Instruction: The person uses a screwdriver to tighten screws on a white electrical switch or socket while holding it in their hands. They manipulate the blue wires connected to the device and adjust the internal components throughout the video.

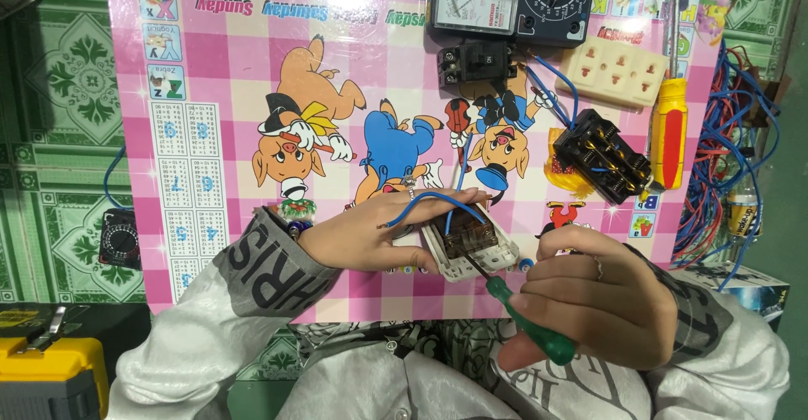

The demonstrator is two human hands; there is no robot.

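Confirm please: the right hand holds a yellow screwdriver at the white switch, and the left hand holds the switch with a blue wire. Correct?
Not quite. In the head view the screwdriver in the right hand is green; the yellow one lies unused. The left hand does hold the switch and blue wire.

the green screwdriver [530, 323] has a translucent glossy plastic handle and thin metal shaft; the white switch housing [471, 247] looks smooth plastic; the pink mat [252, 134] shines, laminated.
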